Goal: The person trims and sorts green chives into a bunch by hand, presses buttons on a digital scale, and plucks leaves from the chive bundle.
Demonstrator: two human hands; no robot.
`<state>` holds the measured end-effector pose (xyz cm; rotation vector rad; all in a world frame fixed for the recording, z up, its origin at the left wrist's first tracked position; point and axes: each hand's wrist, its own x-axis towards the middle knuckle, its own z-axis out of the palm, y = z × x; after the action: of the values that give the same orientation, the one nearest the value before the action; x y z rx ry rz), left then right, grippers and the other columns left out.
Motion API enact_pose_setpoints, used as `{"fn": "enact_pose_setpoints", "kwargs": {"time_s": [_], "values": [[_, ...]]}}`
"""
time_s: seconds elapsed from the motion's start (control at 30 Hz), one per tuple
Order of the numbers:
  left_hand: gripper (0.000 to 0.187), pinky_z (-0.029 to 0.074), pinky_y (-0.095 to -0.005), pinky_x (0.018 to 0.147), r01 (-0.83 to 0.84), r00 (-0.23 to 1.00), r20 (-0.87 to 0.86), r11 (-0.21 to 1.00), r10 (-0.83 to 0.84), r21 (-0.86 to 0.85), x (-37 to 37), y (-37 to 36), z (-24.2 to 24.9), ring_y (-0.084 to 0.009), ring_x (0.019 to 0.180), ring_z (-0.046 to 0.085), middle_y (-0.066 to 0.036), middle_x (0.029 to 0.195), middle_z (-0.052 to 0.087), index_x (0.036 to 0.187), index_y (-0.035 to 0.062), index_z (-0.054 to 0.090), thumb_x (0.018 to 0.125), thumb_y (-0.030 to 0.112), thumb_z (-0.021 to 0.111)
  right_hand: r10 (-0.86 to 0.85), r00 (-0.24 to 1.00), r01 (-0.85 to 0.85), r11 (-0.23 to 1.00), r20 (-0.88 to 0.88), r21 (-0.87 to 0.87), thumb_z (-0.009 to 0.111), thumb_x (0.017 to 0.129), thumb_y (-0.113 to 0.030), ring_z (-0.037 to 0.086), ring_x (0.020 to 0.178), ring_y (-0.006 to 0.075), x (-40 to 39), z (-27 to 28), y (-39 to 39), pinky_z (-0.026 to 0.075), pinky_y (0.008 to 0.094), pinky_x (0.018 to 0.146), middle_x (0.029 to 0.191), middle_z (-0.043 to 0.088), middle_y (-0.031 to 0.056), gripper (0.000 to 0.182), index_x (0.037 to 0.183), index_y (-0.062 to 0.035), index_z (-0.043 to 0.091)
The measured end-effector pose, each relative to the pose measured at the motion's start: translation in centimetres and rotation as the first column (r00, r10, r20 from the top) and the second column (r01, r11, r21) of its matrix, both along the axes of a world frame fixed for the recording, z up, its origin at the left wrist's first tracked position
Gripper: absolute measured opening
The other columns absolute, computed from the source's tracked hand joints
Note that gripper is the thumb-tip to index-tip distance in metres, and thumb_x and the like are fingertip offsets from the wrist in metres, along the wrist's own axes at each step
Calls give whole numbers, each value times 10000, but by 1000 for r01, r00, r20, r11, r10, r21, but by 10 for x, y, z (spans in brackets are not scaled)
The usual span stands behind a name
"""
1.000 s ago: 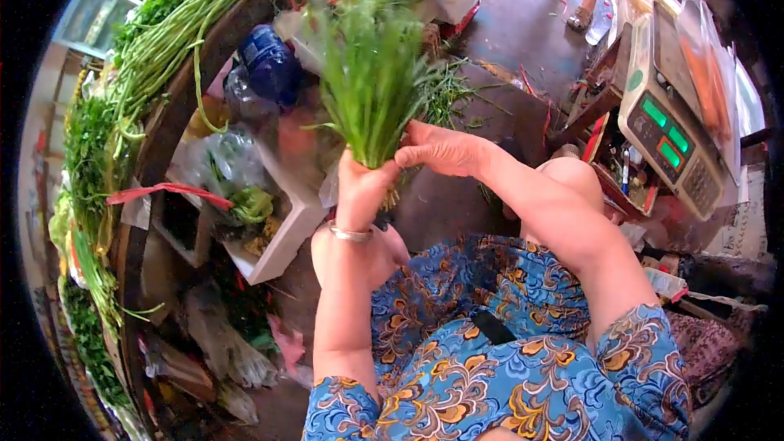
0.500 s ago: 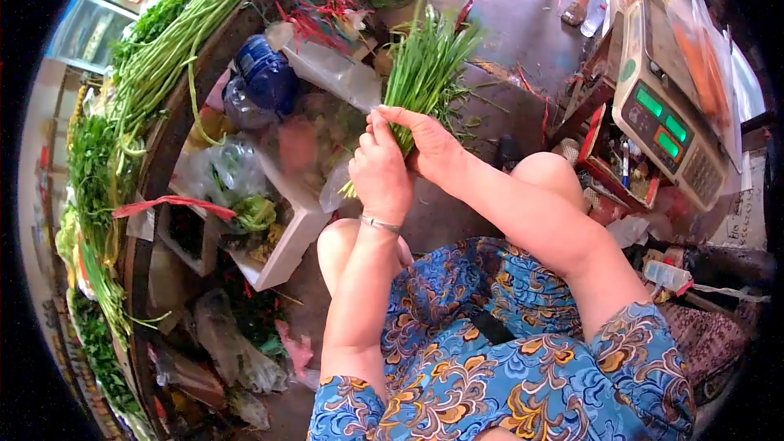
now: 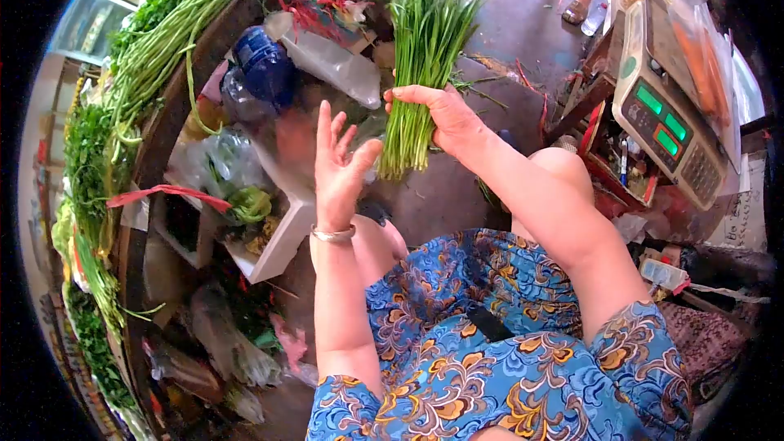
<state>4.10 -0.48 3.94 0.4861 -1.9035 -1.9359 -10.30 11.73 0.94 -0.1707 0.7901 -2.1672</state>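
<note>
A thick bunch of long, thin green stalks that look like chives (image 3: 429,37) is held upright in front of me, its pale cut ends pointing down. My right hand (image 3: 447,114) is wrapped round its lower part, thumb across the front. Just left of the cut ends, my left hand (image 3: 341,167) is held up with fingers spread and nothing in it. That hand is apart from the bunch. A metal bracelet (image 3: 333,234) circles the left wrist.
On the right stands a scale (image 3: 665,118) with lit green digits. Long beans (image 3: 184,49) and leafy greens (image 3: 90,155) line the left shelf. Below it are a blue plastic jug (image 3: 265,69), a white foam box (image 3: 286,237) and red ties (image 3: 318,4). Another person's feet (image 3: 576,10) show at the back.
My left hand has let go of the bunch and moved left and down, its fingers now spread. The bunch has turned more upright in my right hand.
</note>
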Motion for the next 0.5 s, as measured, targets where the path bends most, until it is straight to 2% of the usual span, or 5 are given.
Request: {"fn": "enact_pose_setpoints", "kwargs": {"time_s": [0.13, 0.23, 0.33, 0.4, 0.5], "values": [[1014, 338, -376, 1078, 133, 990, 32, 989, -135, 59, -3, -4, -13, -288, 1393, 282, -180, 1508, 279, 1517, 79, 154, 737, 115, 801, 136, 983, -135, 991, -123, 18, 653, 840, -67, 662, 886, 207, 7, 8, 10, 551, 347, 790, 976, 675, 99, 348, 1175, -36, 565], [1035, 361, -301, 1056, 268, 960, 29, 947, -278, 177, -10, 18, -7, -200, 1276, 435, -127, 1385, 436, 1507, 39, 158, 716, 110, 822, 104, 993, -105, 994, -51, -28, 693, 806, -69, 673, 793, 197, 19, 16, 7, 558, 330, 710, 911, 696, 101, 224, 1016, -11, 645], [1003, 478, -320, 959, 275, 960, -19, 936, -278, 220, -13, 23, -17, -197, 1137, 537, -94, 1289, 500, 1480, 53, 213, 706, 159, 842, 100, 992, -105, 992, -73, -65, 703, 811, -92, 668, 809, 190, 25, 19, 3, 555, 328, 727, 961, 689, 98, 290, 1080, -19, 624], [945, 577, -342, 797, 283, 950, 8, 869, -313, 406, -11, 25, -13, -201, 1050, 585, -79, 1223, 534, 1431, 80, 278, 695, 221, 855, 154, 981, -162, 984, -114, -67, 668, 855, -109, 649, 929, 210, 27, 20, 4, 545, 348, 823, 1068, 654, 108, 347, 1177, -15, 581], [892, 604, -356, 686, 290, 947, 3, 856, -322, 427, -6, 26, -9, -206, 999, 603, -80, 1189, 541, 1397, 100, 307, 705, 261, 847, 195, 965, -205, 978, -178, -37, 671, 861, -127, 648, 931, 212, 30, 22, 6, 547, 349, 813, 1079, 653, 117, 354, 1183, -10, 583]]}}
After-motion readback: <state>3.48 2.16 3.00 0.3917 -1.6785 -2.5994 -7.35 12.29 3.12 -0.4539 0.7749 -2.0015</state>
